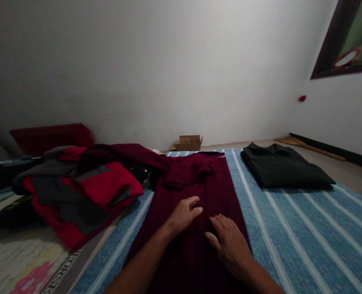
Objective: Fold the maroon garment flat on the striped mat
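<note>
A dark maroon long-sleeved garment (181, 208) lies spread out in front of me, its collar end away from me. One sleeve is folded across its upper part, while the other stretches left over a heap of clothes. My left hand (185, 214) is over the middle of the garment, fingers extended and thumb apart. To its right, my right hand (228, 241) rests palm down on or just above the cloth, its fingers stretched out and holding nothing. The garment's lower end runs out of view below my arms.
A folded black garment (285, 167) lies on the blue striped sheet (278, 228) at the right. At the left is a heaped red and grey jacket (85, 196), with a dark red object (52, 136) behind it. A small cardboard box (189, 142) stands by the wall.
</note>
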Action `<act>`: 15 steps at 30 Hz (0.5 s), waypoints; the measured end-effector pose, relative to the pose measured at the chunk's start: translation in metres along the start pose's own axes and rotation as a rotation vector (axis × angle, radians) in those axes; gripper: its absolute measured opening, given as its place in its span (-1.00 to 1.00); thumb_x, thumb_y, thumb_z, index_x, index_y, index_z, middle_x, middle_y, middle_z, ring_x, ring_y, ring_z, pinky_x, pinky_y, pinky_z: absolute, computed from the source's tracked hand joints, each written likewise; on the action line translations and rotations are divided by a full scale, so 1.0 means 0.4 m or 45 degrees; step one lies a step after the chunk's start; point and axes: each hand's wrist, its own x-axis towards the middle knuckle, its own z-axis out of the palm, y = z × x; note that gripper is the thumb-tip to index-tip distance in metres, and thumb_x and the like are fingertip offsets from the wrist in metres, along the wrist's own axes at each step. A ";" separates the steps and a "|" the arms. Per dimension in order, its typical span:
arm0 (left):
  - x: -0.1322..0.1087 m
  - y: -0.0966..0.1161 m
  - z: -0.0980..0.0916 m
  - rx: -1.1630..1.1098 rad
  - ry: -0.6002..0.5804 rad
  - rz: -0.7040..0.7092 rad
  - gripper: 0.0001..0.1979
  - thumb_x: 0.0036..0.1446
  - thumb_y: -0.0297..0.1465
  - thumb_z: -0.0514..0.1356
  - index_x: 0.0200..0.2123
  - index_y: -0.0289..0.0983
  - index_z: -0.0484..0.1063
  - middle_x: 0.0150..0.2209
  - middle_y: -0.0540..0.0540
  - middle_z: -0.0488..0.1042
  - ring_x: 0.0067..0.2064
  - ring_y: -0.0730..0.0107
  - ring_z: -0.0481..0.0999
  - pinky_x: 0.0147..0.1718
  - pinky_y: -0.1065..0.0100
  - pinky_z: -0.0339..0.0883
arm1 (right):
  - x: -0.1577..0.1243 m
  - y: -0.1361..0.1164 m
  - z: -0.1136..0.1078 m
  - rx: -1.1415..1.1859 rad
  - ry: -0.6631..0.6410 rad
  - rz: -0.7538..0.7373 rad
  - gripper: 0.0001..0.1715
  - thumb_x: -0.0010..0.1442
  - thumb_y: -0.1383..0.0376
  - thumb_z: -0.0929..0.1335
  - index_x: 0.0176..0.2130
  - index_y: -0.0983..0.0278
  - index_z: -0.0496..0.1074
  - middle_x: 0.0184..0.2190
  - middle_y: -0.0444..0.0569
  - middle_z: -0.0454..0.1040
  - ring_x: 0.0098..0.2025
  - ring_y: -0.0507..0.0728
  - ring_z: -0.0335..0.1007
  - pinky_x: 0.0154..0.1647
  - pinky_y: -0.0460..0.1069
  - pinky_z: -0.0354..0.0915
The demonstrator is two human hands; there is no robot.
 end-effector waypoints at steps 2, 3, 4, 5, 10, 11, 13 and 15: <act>0.044 -0.002 -0.037 -0.414 0.291 -0.223 -0.69 -0.13 -0.41 0.29 -0.23 -0.33 0.48 -0.14 -0.28 0.51 -0.03 0.03 0.46 -0.03 0.09 0.31 | -0.001 -0.002 -0.001 -0.007 0.002 0.006 -0.48 0.27 0.09 0.18 0.07 0.34 0.34 0.06 0.13 0.36 0.13 0.29 0.21 0.14 0.19 0.13; 0.067 -0.003 -0.057 -0.648 0.437 -0.337 -0.73 -0.12 -0.45 0.29 -0.26 -0.37 0.47 -0.18 -0.31 0.51 -0.08 0.03 0.49 -0.08 0.10 0.35 | -0.001 -0.003 -0.001 -0.010 0.005 0.008 -0.49 0.27 0.09 0.18 0.06 0.34 0.35 0.06 0.13 0.36 0.13 0.29 0.21 0.14 0.19 0.13; 0.090 -0.005 -0.078 -0.888 0.593 -0.443 -0.76 -0.11 -0.50 0.28 -0.28 -0.40 0.46 -0.17 -0.35 0.50 -0.09 0.03 0.50 -0.12 0.14 0.37 | -0.002 -0.004 -0.001 -0.013 0.008 0.009 -0.50 0.27 0.09 0.19 0.05 0.33 0.36 0.06 0.13 0.37 0.13 0.29 0.21 0.14 0.19 0.13; 0.111 -0.007 -0.098 -0.986 0.679 -0.489 -0.76 -0.07 -0.52 0.25 -0.24 -0.41 0.44 -0.13 -0.39 0.47 -0.08 0.06 0.49 -0.14 0.19 0.40 | -0.003 -0.004 -0.001 -0.017 0.012 0.010 -0.50 0.26 0.09 0.20 0.04 0.33 0.37 0.06 0.13 0.37 0.13 0.29 0.21 0.14 0.19 0.13; 0.184 -0.015 -0.155 -1.204 0.820 -0.613 -0.55 0.03 -0.56 0.14 0.05 -0.38 0.25 0.11 -0.45 0.23 0.05 0.06 0.39 -0.24 0.30 0.44 | -0.004 -0.004 0.001 -0.038 0.018 0.002 -0.53 0.26 0.10 0.21 0.02 0.32 0.39 0.06 0.12 0.37 0.13 0.28 0.22 0.14 0.18 0.13; 0.190 -0.016 -0.157 -1.244 0.822 -0.627 -0.52 0.04 -0.56 0.13 0.08 -0.37 0.22 0.13 -0.44 0.20 0.05 0.06 0.39 -0.28 0.32 0.45 | -0.004 -0.003 0.001 -0.041 0.019 0.001 -0.53 0.26 0.10 0.21 0.01 0.31 0.39 0.05 0.12 0.37 0.13 0.28 0.22 0.14 0.18 0.13; 0.199 -0.018 -0.155 -1.318 0.825 -0.643 -0.52 0.06 -0.55 0.11 0.09 -0.34 0.19 0.14 -0.42 0.18 0.02 0.10 0.41 -0.37 0.38 0.46 | -0.004 -0.002 0.003 -0.042 0.026 -0.001 -0.54 0.26 0.10 0.21 0.00 0.30 0.40 0.05 0.11 0.37 0.13 0.28 0.22 0.13 0.18 0.14; 0.203 -0.021 -0.147 -1.382 0.834 -0.650 -0.55 0.08 -0.54 0.10 0.08 -0.31 0.20 0.14 -0.38 0.18 -0.06 0.17 0.46 -0.47 0.45 0.44 | -0.004 -0.001 0.005 -0.037 0.040 -0.005 -0.55 0.26 0.10 0.21 -0.01 0.29 0.40 0.05 0.11 0.38 0.12 0.28 0.22 0.12 0.19 0.14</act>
